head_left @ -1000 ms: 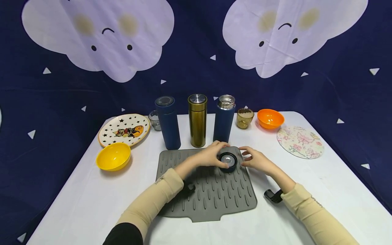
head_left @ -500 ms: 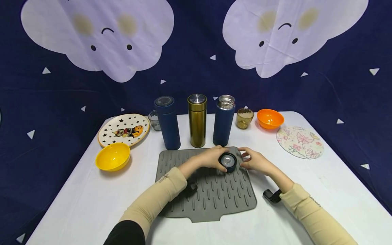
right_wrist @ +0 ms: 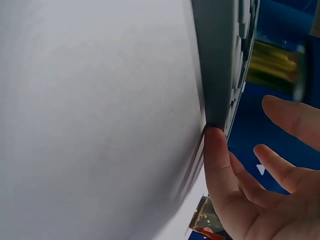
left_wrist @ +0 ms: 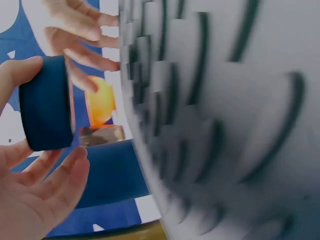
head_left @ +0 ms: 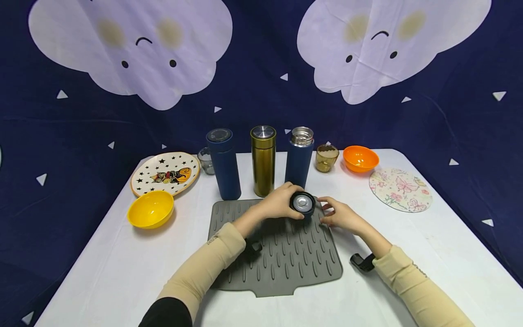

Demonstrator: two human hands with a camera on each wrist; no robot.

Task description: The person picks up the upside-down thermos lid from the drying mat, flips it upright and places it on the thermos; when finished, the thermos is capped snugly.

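My left hand (head_left: 279,202) grips a dark blue bottle lid (head_left: 303,203) by its sides. In the head view its underside, with a silvery round centre, faces up; the left wrist view shows the lid (left_wrist: 47,102) held off the grey ridged mat (head_left: 282,254). Behind it stands a blue thermos bottle (head_left: 298,159) with a bare steel mouth, its base partly hidden by my left hand. At the mat's right edge is my right hand (head_left: 341,215), holding nothing. One fingertip touches that edge in the right wrist view, with the other fingers loosely bent.
A lidded blue bottle (head_left: 224,165) and a gold bottle (head_left: 263,163) stand left of the uncapped one. Around them are a star plate (head_left: 143,175), yellow bowl (head_left: 151,210), grey cup (head_left: 206,161), amber cup (head_left: 326,159), orange bowl (head_left: 361,159) and floral round board (head_left: 400,190).
My left hand has raised the lid and carried it slightly toward the uncapped bottle. My right hand has stayed at the mat's edge.
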